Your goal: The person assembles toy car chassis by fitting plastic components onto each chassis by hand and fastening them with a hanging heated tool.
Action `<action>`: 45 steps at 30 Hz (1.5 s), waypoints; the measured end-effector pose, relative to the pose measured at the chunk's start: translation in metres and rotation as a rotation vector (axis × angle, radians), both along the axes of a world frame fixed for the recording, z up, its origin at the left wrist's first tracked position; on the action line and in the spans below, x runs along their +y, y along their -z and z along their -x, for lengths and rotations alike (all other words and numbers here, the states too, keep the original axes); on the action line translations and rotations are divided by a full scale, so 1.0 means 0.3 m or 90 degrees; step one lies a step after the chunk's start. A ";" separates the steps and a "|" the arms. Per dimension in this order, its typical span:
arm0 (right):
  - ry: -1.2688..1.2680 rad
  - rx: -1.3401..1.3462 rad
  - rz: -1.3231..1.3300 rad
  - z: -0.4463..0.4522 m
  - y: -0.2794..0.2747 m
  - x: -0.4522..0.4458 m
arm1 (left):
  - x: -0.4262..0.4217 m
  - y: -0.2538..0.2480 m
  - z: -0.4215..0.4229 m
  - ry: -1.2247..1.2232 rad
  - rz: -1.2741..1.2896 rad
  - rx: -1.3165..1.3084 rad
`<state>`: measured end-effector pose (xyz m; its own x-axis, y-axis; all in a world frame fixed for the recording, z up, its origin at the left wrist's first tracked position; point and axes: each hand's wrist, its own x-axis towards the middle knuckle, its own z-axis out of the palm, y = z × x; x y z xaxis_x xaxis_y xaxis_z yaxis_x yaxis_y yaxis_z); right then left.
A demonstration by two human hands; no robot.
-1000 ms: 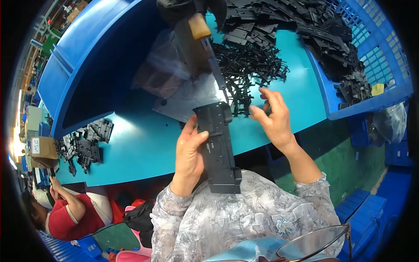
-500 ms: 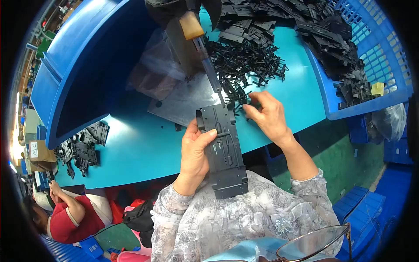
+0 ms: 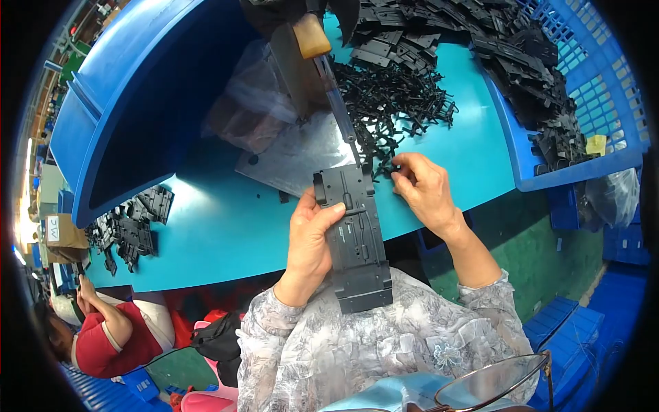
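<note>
My left hand [image 3: 309, 240] is closed on the left side of a long black plastic panel [image 3: 360, 264], its thumb lying across the face. The panel is tilted up from my lap, and its far end lies at the tip of a slim metal tool [image 3: 347, 127] with an amber block [image 3: 311, 36] higher up. To the right, my right hand [image 3: 427, 192] is closed, thumb and forefinger pinched together beside a heap of small black plastic parts [image 3: 405, 99]. Something dark shows at those fingertips, too small to make out.
A large blue bin [image 3: 103, 137] stands at the left on the turquoise table [image 3: 220, 250]. Black panels [image 3: 134, 226] lie stacked below it. A blue basket [image 3: 576, 175] at the right holds more panels. Someone in a red top [image 3: 113, 340] sits at the lower left.
My right hand's fingers have drawn together into a pinch at the near edge of the small-part heap. My left hand still holds the panel, and the view has shifted slightly.
</note>
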<state>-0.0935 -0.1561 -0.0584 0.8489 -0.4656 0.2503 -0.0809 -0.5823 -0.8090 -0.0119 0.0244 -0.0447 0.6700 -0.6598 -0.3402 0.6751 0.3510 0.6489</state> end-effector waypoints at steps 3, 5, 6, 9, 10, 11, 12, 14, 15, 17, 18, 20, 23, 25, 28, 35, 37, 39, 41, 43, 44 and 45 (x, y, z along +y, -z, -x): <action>-0.005 -0.002 -0.035 0.003 -0.017 0.002 | 0.000 0.005 0.004 0.004 0.006 0.001; -0.011 -0.015 -0.034 0.008 -0.028 -0.002 | 0.000 0.006 0.008 0.002 0.007 0.001; -0.015 -0.023 -0.034 0.008 -0.031 -0.001 | 0.001 0.008 0.010 0.001 0.006 0.001; -0.032 -0.080 -0.070 0.016 -0.023 0.017 | 0.003 0.007 0.012 -0.002 0.003 -0.002; -0.023 -0.108 -0.113 0.015 -0.020 0.019 | 0.004 0.004 0.011 -0.002 0.002 -0.001; -0.014 -0.135 -0.156 0.012 -0.017 0.021 | 0.005 0.003 0.012 -0.001 0.002 0.001; -0.005 -0.162 -0.200 0.011 -0.016 0.021 | 0.004 0.004 0.013 0.000 0.000 -0.002; -0.024 -0.121 -0.321 0.009 -0.023 0.013 | 0.004 0.008 0.014 0.002 -0.004 -0.007; -0.034 -0.101 -0.381 0.008 -0.028 0.009 | 0.004 0.007 0.016 -0.001 -0.003 -0.004; -0.076 -0.013 -0.150 0.015 -0.036 0.006 | 0.001 0.007 0.019 -0.009 -0.001 0.001; -0.097 0.032 -0.033 0.019 -0.037 0.006 | 0.002 0.007 0.017 -0.006 -0.003 -0.002; -0.098 -0.001 0.116 0.021 -0.034 0.016 | 0.008 0.008 0.014 -0.001 -0.010 -0.004; -0.073 0.014 0.209 0.022 -0.019 0.014 | 0.011 0.014 0.013 0.004 -0.012 -0.004; -0.041 0.037 0.186 0.018 -0.010 0.018 | 0.011 0.012 0.017 0.000 -0.010 -0.005; -0.003 -0.037 0.080 0.014 0.008 0.012 | 0.005 0.004 0.020 -0.005 0.006 0.004; -0.063 -0.232 -0.702 0.031 -0.022 -0.034 | -0.001 0.007 0.022 0.017 0.011 0.005; -0.144 -0.223 -0.873 0.029 -0.039 -0.023 | -0.008 0.006 0.023 0.021 0.010 -0.004; -0.185 -0.159 -0.940 0.021 -0.038 0.008 | -0.009 0.008 0.025 0.026 0.005 -0.018; -0.138 -0.063 -0.911 0.015 -0.069 0.055 | -0.011 0.012 0.026 0.037 -0.002 -0.039; -0.136 -0.005 -0.731 0.021 -0.063 0.063 | -0.011 0.009 0.030 0.033 -0.015 -0.045; -0.135 0.021 -0.640 0.023 -0.061 0.068 | -0.010 0.007 0.030 0.032 -0.020 -0.049; -0.123 0.007 -0.635 0.028 -0.064 0.080 | -0.009 0.009 0.031 0.029 -0.016 -0.052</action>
<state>-0.1020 -0.1322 -0.0393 0.9315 -0.3127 -0.1859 -0.0670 0.3547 -0.9326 -0.0211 0.0217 -0.0474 0.6652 -0.6822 -0.3034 0.6351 0.3032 0.7105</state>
